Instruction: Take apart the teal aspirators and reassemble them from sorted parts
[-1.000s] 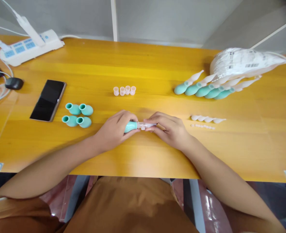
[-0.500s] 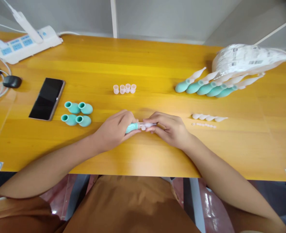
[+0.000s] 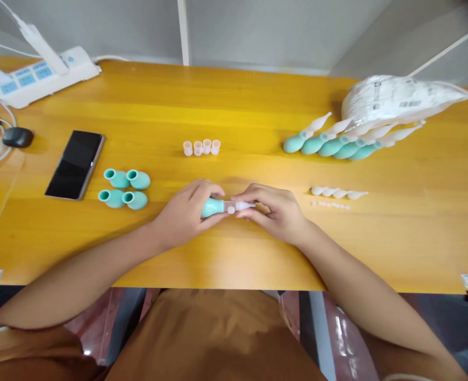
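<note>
My left hand (image 3: 186, 211) is wrapped round the teal bulb (image 3: 212, 208) of a nasal aspirator, held level just over the table. A clear connector (image 3: 227, 205) sticks out of the bulb's neck. In line with it is a translucent pointed nozzle (image 3: 244, 205), between the thumb and forefinger of my right hand (image 3: 277, 211). A small round white piece (image 3: 231, 210) shows in front of the connector; whether it is attached I cannot tell.
Several teal bulbs (image 3: 135, 200) stand at left, beside a phone (image 3: 75, 165). Several clear connectors (image 3: 198, 148) stand behind my hands. At right are loose nozzles (image 3: 339, 193), tiny white pieces (image 3: 329, 205), a row of assembled aspirators (image 3: 313, 144) and a white plastic bag (image 3: 396, 103).
The grip of my left fingers has loosened and more of the teal bulb shows. The nozzle is also less covered by my right fingers. The view has shifted slightly.
</note>
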Demonstrator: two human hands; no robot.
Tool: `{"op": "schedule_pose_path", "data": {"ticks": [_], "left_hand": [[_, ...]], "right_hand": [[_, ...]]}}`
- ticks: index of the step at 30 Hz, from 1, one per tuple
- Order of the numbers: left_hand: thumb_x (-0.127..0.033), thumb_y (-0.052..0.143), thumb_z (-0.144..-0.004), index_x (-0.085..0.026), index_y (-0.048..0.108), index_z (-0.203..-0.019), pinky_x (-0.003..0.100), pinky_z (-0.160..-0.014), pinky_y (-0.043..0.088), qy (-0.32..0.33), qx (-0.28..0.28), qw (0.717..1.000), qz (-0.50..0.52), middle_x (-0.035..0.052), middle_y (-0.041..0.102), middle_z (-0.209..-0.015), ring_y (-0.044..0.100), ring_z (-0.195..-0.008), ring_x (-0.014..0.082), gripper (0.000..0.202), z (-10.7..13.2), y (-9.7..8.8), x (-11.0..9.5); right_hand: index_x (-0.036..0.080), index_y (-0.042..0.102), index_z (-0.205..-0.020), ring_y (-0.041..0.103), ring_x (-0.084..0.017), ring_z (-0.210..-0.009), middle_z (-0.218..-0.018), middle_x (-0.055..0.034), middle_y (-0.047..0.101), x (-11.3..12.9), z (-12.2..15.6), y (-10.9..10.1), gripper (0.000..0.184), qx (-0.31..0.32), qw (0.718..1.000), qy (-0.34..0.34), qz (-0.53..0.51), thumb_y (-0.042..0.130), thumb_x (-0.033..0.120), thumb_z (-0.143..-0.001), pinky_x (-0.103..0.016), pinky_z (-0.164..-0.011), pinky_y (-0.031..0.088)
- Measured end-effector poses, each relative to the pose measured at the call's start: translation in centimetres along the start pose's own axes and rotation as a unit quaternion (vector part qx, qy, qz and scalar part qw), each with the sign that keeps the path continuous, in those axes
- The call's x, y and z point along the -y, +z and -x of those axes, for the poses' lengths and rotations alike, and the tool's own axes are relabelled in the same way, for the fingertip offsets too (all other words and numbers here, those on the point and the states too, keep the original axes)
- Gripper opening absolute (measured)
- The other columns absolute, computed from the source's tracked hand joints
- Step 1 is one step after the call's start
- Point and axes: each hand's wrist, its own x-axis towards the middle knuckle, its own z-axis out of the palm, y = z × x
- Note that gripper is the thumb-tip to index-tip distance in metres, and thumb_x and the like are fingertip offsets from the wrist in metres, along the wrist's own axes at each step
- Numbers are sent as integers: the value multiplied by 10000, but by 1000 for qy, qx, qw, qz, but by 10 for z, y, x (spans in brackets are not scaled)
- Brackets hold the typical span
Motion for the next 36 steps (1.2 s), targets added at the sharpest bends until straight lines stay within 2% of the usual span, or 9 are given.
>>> {"op": "schedule_pose_path", "data": {"ticks": [3,6,11,14,16,19,24,28,36], "left_hand": [[-355,772,-1053,-226,552,-1345,414,-965,596,6,-13,1000,-5,95,725,-1205,730,-1093,270,387,-1,-1,-1],[-307,746,-1058,-220,522,-1379,449,-988,596,39,-19,999,1,118,705,-1232,713,-1125,285,401,-1,0,-1],[-266,689,-1080,-230,489,-1428,475,-1005,613,61,-28,997,24,123,690,-1246,711,-1147,290,403,1,4,0],[-331,740,-1063,-217,420,-1538,509,-1037,620,51,-55,997,34,163,671,-1346,710,-1194,311,584,2,6,3],[-332,733,-1064,-216,403,-1558,501,-1021,634,43,-51,997,35,170,657,-1376,722,-1128,287,605,2,6,6],[-303,691,-1076,-225,429,-1530,470,-992,650,28,-9,999,43,149,656,-1370,729,-1013,239,530,1,6,10],[-285,646,-1080,-216,492,-1470,452,-998,648,38,59,997,45,132,679,-1324,747,-1038,248,425,2,5,10],[-304,634,-1089,-194,526,-1439,454,-1001,643,43,95,994,40,141,690,-1319,752,-1062,264,383,3,5,8],[-309,600,-1117,-199,565,-1371,450,-1048,616,27,126,991,37,150,690,-1359,747,-1116,278,279,0,1,4]], "right_hand": [[242,798,-1201,775,-155,-758,-1013,-56,843,2,-2,0,229,-27,994,68,-78,800,425,-1063,-275,-672,629],[225,759,-1138,733,-127,-643,-897,-20,812,3,-4,3,294,-78,974,142,-157,805,501,-1049,-251,-602,616],[216,728,-1011,701,-127,-586,-788,8,772,11,-13,6,360,-126,963,165,-172,834,560,-1009,-265,-582,602],[231,793,-977,710,-153,-660,-837,-15,781,19,-27,-9,282,-149,979,116,-73,838,506,-1018,-309,-627,599],[263,837,-956,736,-198,-783,-892,-38,796,21,-40,-29,184,-169,982,70,40,840,433,-1025,-364,-716,611],[298,864,-945,738,-249,-842,-922,-56,810,12,-59,-65,123,-180,963,37,196,814,360,-1039,-429,-766,607],[277,867,-947,703,-254,-767,-920,-71,798,-28,-81,-107,132,-184,929,29,320,788,330,-1039,-455,-779,596],[271,851,-931,739,-304,-874,-928,-94,791,-48,-86,-118,210,-156,913,46,375,714,352,-1069,-494,-855,596],[275,847,-995,720,-355,-981,-1002,-131,787,-51,-86,-125,299,-104,885,116,438,611,414,-1114,-548,-958,568]]}}
